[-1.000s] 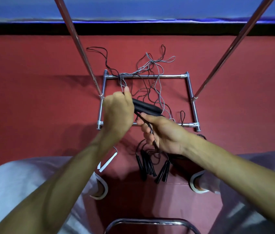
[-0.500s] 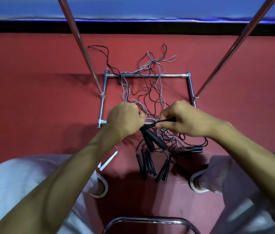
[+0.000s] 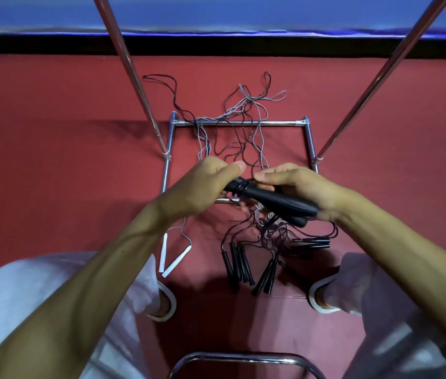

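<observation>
Two black jump-rope handles (image 3: 279, 202) lie side by side between my hands, held above the floor. My right hand (image 3: 301, 187) grips their thick ends, thumb near the cord end. My left hand (image 3: 205, 184) pinches the narrow end where black cord is wound round them. Black and grey cords (image 3: 243, 140) trail from there over the far bar of a chrome frame (image 3: 239, 122). More black handles (image 3: 239, 265) lie on the red floor below my hands.
A pair of white handles (image 3: 171, 259) on a grey cord lies left of the black ones. Two slanted chrome poles (image 3: 134, 75) rise from the frame's sides. My knees and shoes flank the pile. A chrome chair rail (image 3: 243, 358) sits at the bottom edge.
The two handles have swung from hanging down to lying level between my hands. My right hand shifted from pulling the cord to gripping the handles' thick ends; my left hand holds the wound end.
</observation>
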Tool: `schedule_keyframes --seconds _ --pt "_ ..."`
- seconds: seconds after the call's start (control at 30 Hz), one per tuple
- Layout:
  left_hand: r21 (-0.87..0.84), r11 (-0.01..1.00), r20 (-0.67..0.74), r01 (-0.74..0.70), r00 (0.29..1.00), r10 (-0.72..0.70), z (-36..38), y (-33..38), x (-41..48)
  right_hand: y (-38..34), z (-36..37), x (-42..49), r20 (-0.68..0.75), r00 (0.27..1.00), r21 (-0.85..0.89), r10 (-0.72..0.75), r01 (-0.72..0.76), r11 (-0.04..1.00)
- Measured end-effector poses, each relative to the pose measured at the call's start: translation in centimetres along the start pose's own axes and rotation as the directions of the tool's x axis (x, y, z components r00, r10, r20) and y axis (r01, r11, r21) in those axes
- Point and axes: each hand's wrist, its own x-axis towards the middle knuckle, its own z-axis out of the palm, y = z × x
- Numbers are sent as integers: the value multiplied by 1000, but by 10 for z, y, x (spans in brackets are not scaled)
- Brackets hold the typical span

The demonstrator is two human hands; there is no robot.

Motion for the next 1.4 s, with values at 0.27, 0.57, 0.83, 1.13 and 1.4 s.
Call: schedule_keyframes --seconds 0.27,0.57,0.83,1.13,1.4 --pt "210 978 -145 -21 988 52 12 -5 -3 7 4 11 -90 996 161 20 -5 987" --pt "248 969 -164 6 986 35 14 -6 7 5 9 23 -247 967 139 -62 99 985" --pt "-7 999 -210 48 977 -48 19 5 2 2 -2 25 -273 959 177 -75 127 976" --pt "-602 783 28 157 984 -175 12 15 0 2 -20 25 71 997 258 -23 4 966" --pt "-857 256 377 448 882 -282 6 2 2 6 -11 31 8 990 269 139 -136 953"
